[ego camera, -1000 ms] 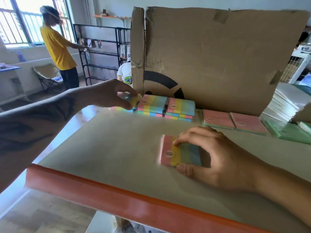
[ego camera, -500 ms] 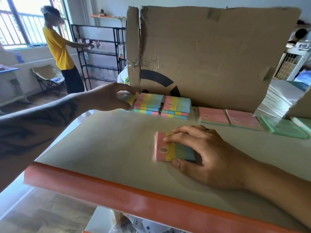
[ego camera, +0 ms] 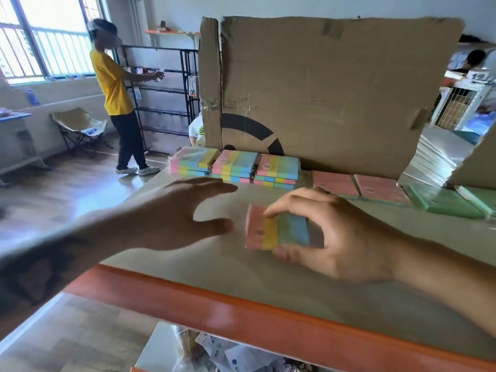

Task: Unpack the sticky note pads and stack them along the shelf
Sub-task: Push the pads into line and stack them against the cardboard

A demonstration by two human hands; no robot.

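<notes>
Head view, nearest first: the orange front lip of the shelf runs across the bottom, and just past it the right hand pinches a rainbow-striped pad between thumb below and fingers above, on or just off the shelf top; I cannot tell which. Its long axis runs left to right, pink end pointing left. The left hand hovers just left of that pink end, spread wide and empty, thumb and fingers facing the pad but not touching it. So the right hand has the pad and the left is the nearer one to receive it. Farther back, three stacks of rainbow pads sit side by side against the cardboard sheet, ahead and slightly left.
</notes>
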